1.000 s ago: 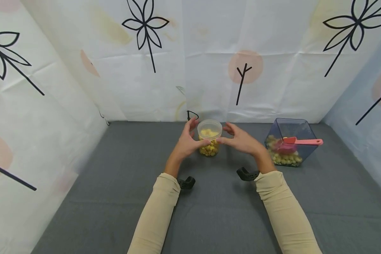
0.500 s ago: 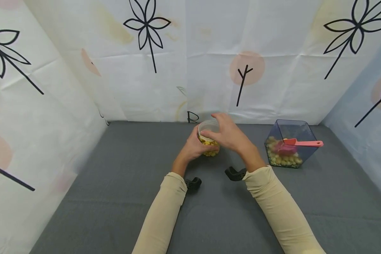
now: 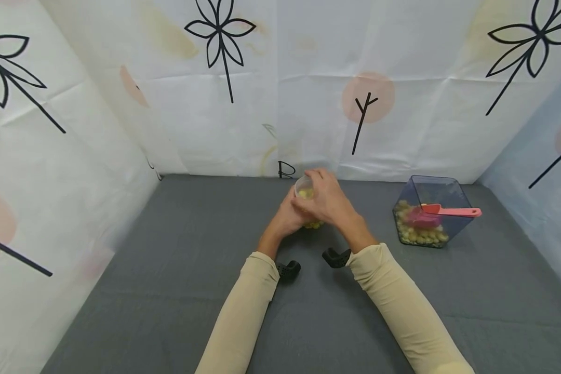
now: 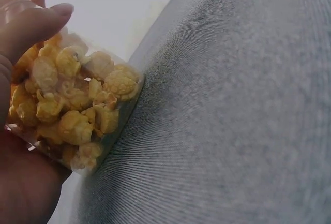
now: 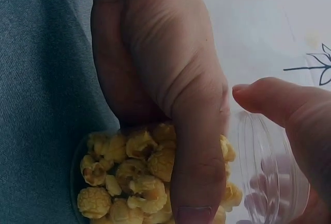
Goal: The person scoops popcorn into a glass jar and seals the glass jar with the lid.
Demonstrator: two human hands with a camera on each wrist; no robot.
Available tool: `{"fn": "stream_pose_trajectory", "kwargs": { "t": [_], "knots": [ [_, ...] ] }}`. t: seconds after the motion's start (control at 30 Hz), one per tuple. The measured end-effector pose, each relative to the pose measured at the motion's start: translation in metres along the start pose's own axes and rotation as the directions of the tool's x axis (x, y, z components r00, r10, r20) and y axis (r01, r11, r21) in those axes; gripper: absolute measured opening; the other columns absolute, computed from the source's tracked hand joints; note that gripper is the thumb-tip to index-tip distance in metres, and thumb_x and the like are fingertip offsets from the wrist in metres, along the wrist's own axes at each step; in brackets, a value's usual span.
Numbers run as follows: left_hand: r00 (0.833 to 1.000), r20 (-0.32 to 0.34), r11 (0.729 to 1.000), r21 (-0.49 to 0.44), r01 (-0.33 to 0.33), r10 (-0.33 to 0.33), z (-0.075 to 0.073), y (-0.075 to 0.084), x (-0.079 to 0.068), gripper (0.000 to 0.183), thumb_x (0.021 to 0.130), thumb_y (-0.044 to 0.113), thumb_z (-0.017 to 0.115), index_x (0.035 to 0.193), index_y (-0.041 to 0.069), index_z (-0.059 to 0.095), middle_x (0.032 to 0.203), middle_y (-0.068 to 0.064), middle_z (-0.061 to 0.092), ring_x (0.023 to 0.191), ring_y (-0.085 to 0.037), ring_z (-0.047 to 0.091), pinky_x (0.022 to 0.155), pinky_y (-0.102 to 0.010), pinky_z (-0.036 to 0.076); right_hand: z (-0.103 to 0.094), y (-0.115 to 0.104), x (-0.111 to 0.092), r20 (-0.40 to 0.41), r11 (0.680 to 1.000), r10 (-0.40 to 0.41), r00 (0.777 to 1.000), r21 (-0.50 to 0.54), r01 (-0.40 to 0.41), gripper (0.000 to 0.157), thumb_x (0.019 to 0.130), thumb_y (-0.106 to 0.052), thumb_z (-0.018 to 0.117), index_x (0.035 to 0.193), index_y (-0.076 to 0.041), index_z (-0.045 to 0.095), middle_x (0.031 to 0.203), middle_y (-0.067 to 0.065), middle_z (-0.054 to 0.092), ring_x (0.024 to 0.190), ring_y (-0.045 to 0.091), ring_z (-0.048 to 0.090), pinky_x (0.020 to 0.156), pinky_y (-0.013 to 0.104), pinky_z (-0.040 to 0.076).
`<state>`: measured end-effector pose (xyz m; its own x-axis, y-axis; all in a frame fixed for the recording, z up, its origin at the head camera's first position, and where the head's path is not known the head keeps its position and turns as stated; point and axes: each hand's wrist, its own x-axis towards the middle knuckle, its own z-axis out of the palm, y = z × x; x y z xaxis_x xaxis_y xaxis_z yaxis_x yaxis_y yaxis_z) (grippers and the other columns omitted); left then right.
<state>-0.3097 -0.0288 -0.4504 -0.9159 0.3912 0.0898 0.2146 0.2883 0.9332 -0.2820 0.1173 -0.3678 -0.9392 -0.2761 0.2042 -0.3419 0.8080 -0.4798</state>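
Note:
A clear round jar (image 4: 77, 102) of yellow popcorn stands near the back of the table, its base close to the grey cloth. My left hand (image 3: 287, 215) grips the jar's body from the left; in the right wrist view its thumb (image 5: 199, 151) lies across the side. Over the jar's top, my right hand (image 3: 329, 200) holds the clear ribbed lid (image 5: 253, 131), with its fingers round the rim. Some of those fingers show through the lid's plastic. In the head view both hands cover most of the jar. Whether the lid is turning I cannot tell.
To the right stands a bluish transparent bin (image 3: 455, 195) with popcorn in its lower part. A pink scoop (image 3: 460, 212) leans in it, its handle jutting past the right rim. A printed white cloth wall (image 3: 308, 130) closes off the back of the grey table (image 3: 177, 249).
My left hand has closed round the jar's body. My right hand has moved left over the top, and its fingers have drawn in around the lid. The bin and scoop stay put.

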Motion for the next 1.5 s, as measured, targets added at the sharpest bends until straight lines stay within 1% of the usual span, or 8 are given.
{"fn": "stream_pose_trajectory", "kwargs": {
  "t": [0.1, 0.37, 0.57, 0.77, 0.87, 1.1, 1.3, 1.5],
  "knots": [
    [1.000, 0.002, 1.000, -0.004, -0.001, 0.001, 0.000, 0.001, 0.000, 0.100, 0.084, 0.027, 0.082, 0.161, 0.016, 0.020, 0.152, -0.012, 0.043, 0.132, -0.031, 0.051, 0.108, -0.051, 0.047, -0.001, 0.002, 0.000, 0.003, 1.000, -0.020, 1.000, 0.017, 0.020, 0.076, 0.092, -0.043, 0.072, 0.150, -0.002, 0.046, 0.149, 0.020, 0.047, 0.136, 0.041, 0.043, 0.106, 0.056, 0.047],
    [0.998, 0.017, 0.998, -0.022, -0.059, 0.059, 0.002, -0.002, 0.002, 0.099, 0.084, 0.023, 0.083, 0.160, 0.017, 0.020, 0.152, -0.009, 0.041, 0.132, -0.028, 0.051, 0.109, -0.049, 0.046, -0.002, 0.011, 0.003, 0.017, 0.993, -0.112, 0.994, 0.048, 0.111, 0.074, 0.091, -0.040, 0.072, 0.148, 0.001, 0.048, 0.148, 0.022, 0.047, 0.135, 0.041, 0.044, 0.110, 0.056, 0.042],
    [0.998, 0.029, 0.997, -0.049, -0.059, 0.060, 0.003, -0.003, 0.002, 0.097, 0.083, 0.027, 0.085, 0.158, 0.020, 0.023, 0.148, -0.006, 0.043, 0.127, -0.024, 0.053, 0.104, -0.046, 0.050, -0.006, 0.018, 0.005, 0.039, 0.979, -0.183, 0.982, 0.095, 0.179, 0.069, 0.091, -0.035, 0.073, 0.147, -0.001, 0.050, 0.147, 0.021, 0.048, 0.136, 0.039, 0.046, 0.111, 0.056, 0.042],
    [0.998, 0.023, 0.991, -0.123, -0.047, 0.050, 0.002, -0.001, 0.003, 0.090, 0.081, 0.024, 0.087, 0.151, 0.020, 0.031, 0.138, -0.005, 0.051, 0.119, -0.024, 0.057, 0.099, -0.045, 0.051, -0.014, 0.021, 0.010, 0.047, 0.967, -0.196, 0.979, 0.176, 0.185, 0.065, 0.093, -0.031, 0.073, 0.147, -0.004, 0.049, 0.151, 0.019, 0.044, 0.138, 0.036, 0.044, 0.110, 0.056, 0.042],
    [0.998, 0.016, 0.993, -0.110, -0.052, 0.054, 0.002, 0.000, 0.003, 0.091, 0.080, 0.025, 0.088, 0.151, 0.020, 0.031, 0.137, -0.005, 0.051, 0.118, -0.023, 0.056, 0.098, -0.043, 0.051, -0.015, 0.020, 0.011, 0.050, 0.964, -0.211, 0.976, 0.174, 0.200, 0.066, 0.092, -0.031, 0.074, 0.147, -0.003, 0.050, 0.151, 0.019, 0.044, 0.138, 0.036, 0.043, 0.109, 0.056, 0.042],
    [0.995, 0.034, 0.992, -0.090, -0.087, 0.090, 0.001, 0.000, 0.003, 0.090, 0.082, 0.024, 0.086, 0.151, 0.020, 0.029, 0.138, -0.005, 0.049, 0.118, -0.023, 0.055, 0.097, -0.041, 0.052, -0.013, 0.019, 0.010, 0.053, 0.961, -0.234, 0.971, 0.165, 0.222, 0.066, 0.091, -0.030, 0.075, 0.145, -0.003, 0.052, 0.146, 0.019, 0.047, 0.133, 0.036, 0.045, 0.107, 0.055, 0.043],
    [0.996, 0.027, 0.994, -0.077, -0.078, 0.080, 0.002, 0.000, 0.004, 0.089, 0.081, 0.025, 0.087, 0.150, 0.017, 0.030, 0.137, -0.006, 0.049, 0.117, -0.023, 0.055, 0.097, -0.041, 0.052, -0.009, 0.022, 0.010, 0.043, 0.959, -0.256, 0.966, 0.141, 0.247, 0.066, 0.090, -0.030, 0.076, 0.145, -0.002, 0.052, 0.144, 0.019, 0.048, 0.134, 0.036, 0.044, 0.108, 0.054, 0.042],
    [0.997, 0.025, 0.994, -0.087, -0.072, 0.074, 0.002, -0.002, 0.004, 0.090, 0.081, 0.023, 0.087, 0.151, 0.017, 0.030, 0.139, -0.006, 0.049, 0.119, -0.023, 0.055, 0.099, -0.042, 0.051, -0.008, 0.023, 0.011, 0.045, 0.954, -0.270, 0.962, 0.145, 0.261, 0.065, 0.090, -0.031, 0.075, 0.144, -0.002, 0.053, 0.145, 0.019, 0.049, 0.133, 0.036, 0.044, 0.108, 0.055, 0.041]
  ]
}}
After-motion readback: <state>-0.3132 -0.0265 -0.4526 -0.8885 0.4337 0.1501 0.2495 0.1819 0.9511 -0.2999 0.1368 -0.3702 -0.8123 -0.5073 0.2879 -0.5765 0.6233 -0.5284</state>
